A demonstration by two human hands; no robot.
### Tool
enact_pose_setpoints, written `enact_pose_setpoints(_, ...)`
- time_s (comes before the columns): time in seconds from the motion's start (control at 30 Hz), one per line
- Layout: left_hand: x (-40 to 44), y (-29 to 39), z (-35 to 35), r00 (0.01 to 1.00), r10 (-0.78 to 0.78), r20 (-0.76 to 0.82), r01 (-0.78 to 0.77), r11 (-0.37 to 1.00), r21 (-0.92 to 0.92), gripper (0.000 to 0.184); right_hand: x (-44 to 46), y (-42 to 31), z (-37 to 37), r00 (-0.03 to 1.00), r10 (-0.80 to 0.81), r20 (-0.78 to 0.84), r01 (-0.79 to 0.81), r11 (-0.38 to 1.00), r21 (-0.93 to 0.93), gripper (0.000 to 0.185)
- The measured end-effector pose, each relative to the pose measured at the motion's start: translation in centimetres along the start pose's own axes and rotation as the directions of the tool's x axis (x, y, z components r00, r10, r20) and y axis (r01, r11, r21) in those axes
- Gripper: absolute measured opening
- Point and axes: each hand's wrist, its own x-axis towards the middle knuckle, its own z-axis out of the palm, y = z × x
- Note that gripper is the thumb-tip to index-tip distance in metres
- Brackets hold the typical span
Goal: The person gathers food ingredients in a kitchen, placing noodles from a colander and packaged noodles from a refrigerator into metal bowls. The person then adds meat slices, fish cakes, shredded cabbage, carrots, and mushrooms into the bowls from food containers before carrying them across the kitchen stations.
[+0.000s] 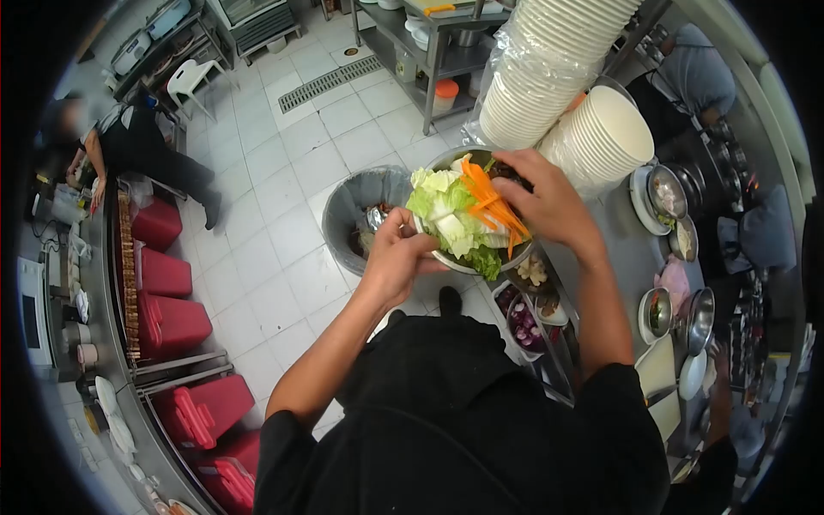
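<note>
A round metal bowl (457, 263) is held up in front of me, filled with chopped pale green cabbage (446, 210), orange carrot strips (489, 202) and a dark leafy piece near the top right. My left hand (397, 257) grips the bowl's left rim, thumb on top and fingers beneath. Over the bowl's right side lies my right hand (549, 199), its fingers bent down onto the carrot strips and the dark piece; whether it pinches any of them cannot be made out. Behind the bowl, to the left, stands a lined bin (342, 210) with scraps inside.
Stacked white containers (541, 64) rise at the upper right. Trays with chopped purple onion (525, 322) sit below the bowl. Metal bowls (668, 190) line the right counter (592, 249). Red bins (172, 322) stand left, near another person (142, 142). Another person's arm shows lower right.
</note>
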Motion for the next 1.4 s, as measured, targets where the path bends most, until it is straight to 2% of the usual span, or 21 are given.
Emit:
enact_pose_setpoints(0.03,-0.4,-0.1,-0.4,1.000,-0.013,-0.003,0.013,1.000,0.001,0.022,-0.4,0.1,-0.1,1.000,-0.017,0.025,0.016,0.999,0.041,0.037)
enact_pose_setpoints(0.13,-0.8,0.0,-1.0,0.999,-0.044,0.007,0.044,0.999,0.005,0.022,-0.8,-1.7,-1.5,0.990,0.126,0.065,-0.132,0.986,0.103,0.039)
enact_pose_setpoints(0.27,-1.0,0.1,-1.0,0.998,-0.060,0.031,0.060,0.998,-0.002,0.023,-0.5,-1.8,-2.3,0.973,0.222,0.060,-0.230,0.942,0.246,0.040)
enact_pose_setpoints(0.4,-0.9,0.0,-0.9,0.997,-0.057,0.043,0.057,0.998,-0.015,0.024,-0.5,-1.9,-3.4,0.964,0.254,-0.084,-0.182,0.852,0.490,0.028)
enact_pose_setpoints(0.5,-0.9,0.1,-0.6,0.998,-0.049,0.037,0.049,0.999,-0.003,0.024,-0.9,-2.3,-5.2,0.953,0.229,-0.198,-0.124,0.892,0.435,0.026)
enact_pose_setpoints(0.6,-0.8,0.1,-0.4,0.999,-0.025,0.024,0.025,0.999,-0.022,0.026,-1.2,-2.0,-8.4,0.924,0.212,-0.317,-0.048,0.889,0.455,0.023)
enact_pose_setpoints(0.67,-0.9,0.0,-0.4,1.000,-0.012,0.018,0.012,1.000,-0.017,0.029,-1.0,-1.2,-11.2,0.860,0.189,-0.473,0.049,0.893,0.446,0.022)
enact_pose_setpoints(0.77,-1.2,-0.3,0.0,1.000,0.008,-0.009,-0.008,1.000,0.004,0.035,-0.8,4.0,-15.9,0.736,0.246,-0.630,0.033,0.918,0.396,0.021)
enact_pose_setpoints(0.8,-1.3,-0.2,0.1,1.000,-0.002,-0.018,0.003,1.000,0.021,0.036,-0.4,6.3,-17.3,0.696,0.304,-0.651,0.011,0.901,0.433,0.021)
enact_pose_setpoints(0.9,-1.3,-0.7,0.5,0.998,-0.008,-0.060,0.012,0.998,0.062,0.038,2.1,17.1,-20.0,0.585,0.439,-0.682,-0.166,0.888,0.429,0.022)
enact_pose_setpoints(0.97,-1.5,-0.8,1.4,0.997,-0.010,-0.075,0.014,0.999,0.050,0.038,4.2,23.8,-20.3,0.563,0.508,-0.652,-0.056,0.810,0.584,0.025)
enact_pose_setpoints(1.07,-0.9,-1.1,2.6,0.995,-0.016,-0.094,0.020,0.999,0.045,0.040,7.6,30.5,-20.5,0.600,0.584,-0.548,-0.091,0.729,0.678,0.024)
enact_pose_setpoints(1.13,-0.7,-1.4,3.0,0.994,-0.036,-0.099,0.041,0.998,0.048,0.042,7.2,32.8,-20.3,0.545,0.528,-0.651,-0.323,0.849,0.418,0.024)
enact_pose_setpoints(1.17,-0.6,-1.5,3.3,0.995,-0.042,-0.094,0.047,0.998,0.048,0.042,7.1,33.1,-20.7,0.531,0.477,-0.700,-0.429,0.864,0.263,0.024)
enact_pose_setpoints(1.2,-0.5,-1.5,3.7,0.995,-0.044,-0.087,0.048,0.998,0.045,0.042,5.8,30.9,-21.1,0.542,0.567,-0.620,-0.454,0.819,0.351,0.026)
enact_pose_setpoints(1.27,-0.6,-1.4,4.0,0.997,-0.049,-0.065,0.052,0.998,0.034,0.042,2.4,26.8,-21.3,0.569,0.589,-0.573,-0.328,0.802,0.499,0.024)
enact_pose_setpoints(1.33,-0.1,-1.0,4.9,0.997,-0.061,-0.040,0.062,0.998,0.016,0.041,-1.5,21.6,-21.4,0.565,0.601,-0.565,-0.306,0.788,0.534,0.020)
enact_pose_setpoints(1.4,0.0,-0.4,5.2,0.995,-0.095,0.021,0.095,0.995,0.027,0.040,-5.9,17.4,-20.3,0.661,0.576,-0.481,-0.243,0.770,0.590,0.021)
